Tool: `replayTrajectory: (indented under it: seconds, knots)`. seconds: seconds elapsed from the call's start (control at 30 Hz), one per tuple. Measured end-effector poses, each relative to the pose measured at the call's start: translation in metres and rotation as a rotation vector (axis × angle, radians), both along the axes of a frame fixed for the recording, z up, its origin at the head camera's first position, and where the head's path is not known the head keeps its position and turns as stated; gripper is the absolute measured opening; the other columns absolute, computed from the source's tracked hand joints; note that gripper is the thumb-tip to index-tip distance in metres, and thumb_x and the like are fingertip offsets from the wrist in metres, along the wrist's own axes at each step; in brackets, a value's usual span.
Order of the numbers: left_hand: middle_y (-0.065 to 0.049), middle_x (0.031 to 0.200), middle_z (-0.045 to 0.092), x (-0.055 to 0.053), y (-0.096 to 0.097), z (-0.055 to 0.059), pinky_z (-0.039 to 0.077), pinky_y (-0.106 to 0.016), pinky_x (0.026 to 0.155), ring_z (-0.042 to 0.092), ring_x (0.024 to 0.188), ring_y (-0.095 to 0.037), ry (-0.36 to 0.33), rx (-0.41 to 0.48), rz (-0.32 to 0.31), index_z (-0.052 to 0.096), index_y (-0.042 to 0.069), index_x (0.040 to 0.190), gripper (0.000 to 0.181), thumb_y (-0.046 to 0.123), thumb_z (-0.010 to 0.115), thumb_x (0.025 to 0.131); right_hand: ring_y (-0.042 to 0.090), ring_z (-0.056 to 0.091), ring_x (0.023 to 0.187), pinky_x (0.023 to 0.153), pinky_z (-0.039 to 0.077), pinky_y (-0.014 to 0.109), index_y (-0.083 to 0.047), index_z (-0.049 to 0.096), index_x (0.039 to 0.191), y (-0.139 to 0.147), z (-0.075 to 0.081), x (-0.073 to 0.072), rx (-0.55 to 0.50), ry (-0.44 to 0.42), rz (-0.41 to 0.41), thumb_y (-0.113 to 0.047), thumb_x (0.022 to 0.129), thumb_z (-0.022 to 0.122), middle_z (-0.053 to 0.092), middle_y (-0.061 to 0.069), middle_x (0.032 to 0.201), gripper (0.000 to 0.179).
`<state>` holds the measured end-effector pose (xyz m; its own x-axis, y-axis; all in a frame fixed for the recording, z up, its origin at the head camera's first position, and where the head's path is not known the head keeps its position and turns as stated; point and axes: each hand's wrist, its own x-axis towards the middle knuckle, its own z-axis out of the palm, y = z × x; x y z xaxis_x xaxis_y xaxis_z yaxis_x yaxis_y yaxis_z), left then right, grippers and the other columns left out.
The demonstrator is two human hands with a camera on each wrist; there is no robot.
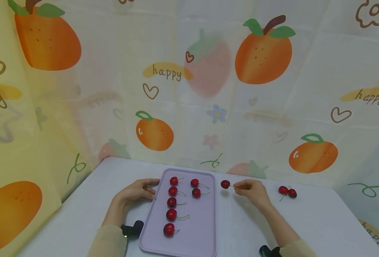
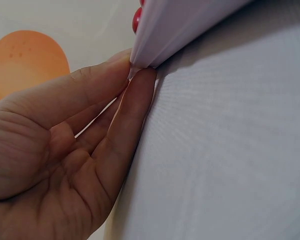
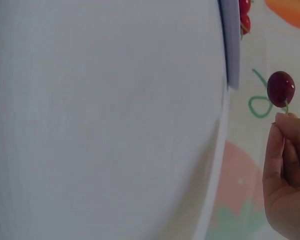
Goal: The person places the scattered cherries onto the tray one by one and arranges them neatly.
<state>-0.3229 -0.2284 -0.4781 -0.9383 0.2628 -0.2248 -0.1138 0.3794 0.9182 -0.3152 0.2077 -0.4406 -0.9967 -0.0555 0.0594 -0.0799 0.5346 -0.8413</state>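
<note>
My right hand (image 1: 252, 192) pinches a dark red cherry (image 1: 225, 184) by its stem, just right of the tray. In the right wrist view the cherry (image 3: 281, 89) stands above the tips of the thumb and finger. A light purple tray (image 1: 192, 221) lies lengthwise on the table. Several cherries (image 1: 171, 202) form a column along its left side, and two more (image 1: 196, 193) sit in its upper right part, stems pointing right. On the tray's left edge is my left hand (image 1: 137, 190); the left wrist view shows thumb and fingers (image 2: 140, 92) gripping the rim.
Two cherries (image 1: 287, 191) lie together on the white table (image 1: 244, 232), to the right of my right hand. Behind the table hangs a curtain (image 1: 183, 142) printed with oranges and strawberries, and it continues along the left side.
</note>
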Motion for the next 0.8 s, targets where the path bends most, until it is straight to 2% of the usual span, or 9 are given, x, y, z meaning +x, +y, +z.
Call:
replayTrajectory:
  seconds: [0.2,0.47,0.57,0.8]
  knots:
    - [-0.009,0.111,0.068,0.000,0.000,-0.001,0.055,-0.031,0.090,0.061,0.092,-0.018,0.011,-0.006,-0.006,0.049,0.008,0.145,0.070,0.012,0.077,0.081,0.015,0.074,0.086,0.077,0.058,0.023,-0.001,0.076,0.098,-0.017,0.000,0.002,-0.032,0.007,0.056,-0.003,0.082,0.075,0.077,0.014,0.095,0.016]
    - [-0.010,0.110,0.068,0.000,0.000,0.000,0.056,-0.032,0.091,0.062,0.092,-0.018,0.009,-0.005,-0.003,0.048,0.008,0.145,0.070,0.012,0.077,0.081,0.012,0.072,0.082,0.073,0.057,0.021,-0.002,0.076,0.097,-0.041,0.002,0.007,-0.030,0.029,0.161,-0.004,0.082,0.076,0.077,0.014,0.093,0.016]
    - [-0.011,0.115,0.067,0.000,-0.001,-0.001,0.055,-0.031,0.090,0.061,0.093,-0.017,0.018,-0.006,-0.013,0.048,0.007,0.145,0.069,0.012,0.076,0.082,0.012,0.072,0.082,0.073,0.057,0.021,-0.001,0.076,0.098,-0.048,0.000,0.008,-0.032,0.038,0.206,-0.004,0.083,0.075,0.077,0.015,0.094,0.016]
    - [-0.013,0.117,0.067,0.000,-0.002,0.000,0.053,-0.032,0.091,0.061,0.093,-0.017,0.023,-0.015,-0.023,0.048,0.007,0.145,0.069,0.013,0.076,0.082,0.013,0.071,0.082,0.073,0.057,0.020,-0.001,0.076,0.097,-0.063,-0.004,0.007,-0.048,0.037,0.239,-0.003,0.083,0.075,0.077,0.015,0.094,0.014]
